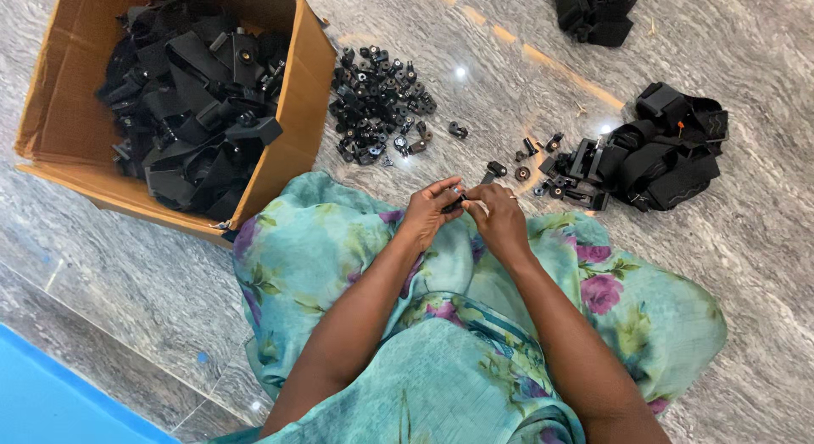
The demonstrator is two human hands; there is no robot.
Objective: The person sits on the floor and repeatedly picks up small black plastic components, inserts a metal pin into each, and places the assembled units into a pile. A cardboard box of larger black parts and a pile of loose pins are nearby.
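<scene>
Both hands, left hand (428, 213) and right hand (496, 215), pinch one small black part (455, 202) between their fingertips above the lap, seemingly mid-fitting, with loose black pieces (377, 105) on the floor just beyond them

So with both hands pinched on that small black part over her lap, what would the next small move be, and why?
Probably a small twist or press to seat the small black part pinched between the left hand and right hand. Both hands' fingertips meet on it above the lap, while the loose pile of small black pieces and strap assembly lie on the floor, untouched.
</scene>
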